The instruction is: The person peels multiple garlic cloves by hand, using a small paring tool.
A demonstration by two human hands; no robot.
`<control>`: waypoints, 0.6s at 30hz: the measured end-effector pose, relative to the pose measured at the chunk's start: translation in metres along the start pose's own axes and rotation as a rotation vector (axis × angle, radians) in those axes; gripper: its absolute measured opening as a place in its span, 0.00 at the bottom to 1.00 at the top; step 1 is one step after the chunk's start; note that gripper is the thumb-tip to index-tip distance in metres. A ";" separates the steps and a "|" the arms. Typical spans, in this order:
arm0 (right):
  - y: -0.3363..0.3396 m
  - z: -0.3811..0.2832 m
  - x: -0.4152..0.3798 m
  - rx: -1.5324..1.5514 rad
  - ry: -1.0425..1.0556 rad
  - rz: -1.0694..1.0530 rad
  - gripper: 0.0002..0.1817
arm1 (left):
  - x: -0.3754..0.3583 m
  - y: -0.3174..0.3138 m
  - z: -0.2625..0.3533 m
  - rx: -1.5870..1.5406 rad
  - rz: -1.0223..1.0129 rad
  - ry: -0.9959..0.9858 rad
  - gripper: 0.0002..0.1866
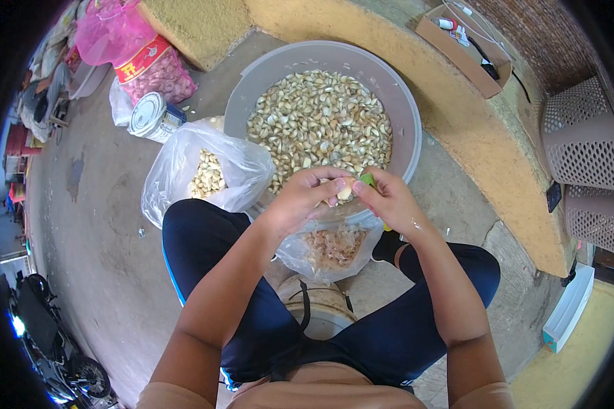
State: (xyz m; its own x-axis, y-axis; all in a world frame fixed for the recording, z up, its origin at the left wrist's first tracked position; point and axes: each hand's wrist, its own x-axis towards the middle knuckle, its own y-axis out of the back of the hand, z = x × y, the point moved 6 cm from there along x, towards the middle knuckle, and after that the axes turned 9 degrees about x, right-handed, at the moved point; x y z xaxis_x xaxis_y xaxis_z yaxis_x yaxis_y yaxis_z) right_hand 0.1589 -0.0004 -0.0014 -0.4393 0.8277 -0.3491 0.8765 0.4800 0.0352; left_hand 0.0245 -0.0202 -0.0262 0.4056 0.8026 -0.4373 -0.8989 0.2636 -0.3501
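My left hand [305, 195] pinches a pale garlic clove [345, 193] between thumb and fingers. My right hand [387, 198] is closed around a small knife with a green handle [368, 180], its thumb against the clove; the blade is mostly hidden. Both hands meet over the near rim of a wide grey tub [404, 109] full of unpeeled garlic cloves [320, 119]. Left of the tub, an open clear plastic bag [167, 163] holds peeled cloves [209, 176]. Below my hands, another clear bag contains papery garlic skins [334, 247].
A lidded can [147, 114] and a pink mesh sack of garlic [160, 75] stand at the upper left. A yellow ledge [484, 150] curves along the right, bearing a cardboard box [457, 51]. Perforated baskets [583, 146] are at far right, a motorcycle [51, 341] at lower left.
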 end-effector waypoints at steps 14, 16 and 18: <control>-0.002 0.002 0.000 -0.032 0.016 -0.004 0.16 | 0.001 0.002 -0.005 0.016 -0.009 0.022 0.16; -0.002 0.003 0.000 -0.046 0.017 -0.001 0.16 | 0.002 0.003 -0.005 0.031 -0.011 0.019 0.15; -0.001 0.006 0.001 -0.076 0.021 0.004 0.16 | 0.001 0.002 -0.004 0.044 -0.017 0.015 0.15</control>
State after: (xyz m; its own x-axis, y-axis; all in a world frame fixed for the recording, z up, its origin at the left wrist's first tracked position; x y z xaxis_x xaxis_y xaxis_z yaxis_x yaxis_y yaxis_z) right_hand 0.1590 -0.0019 -0.0074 -0.4403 0.8354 -0.3290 0.8613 0.4964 0.1080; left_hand 0.0236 -0.0204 -0.0307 0.4233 0.7896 -0.4442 -0.8980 0.3007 -0.3211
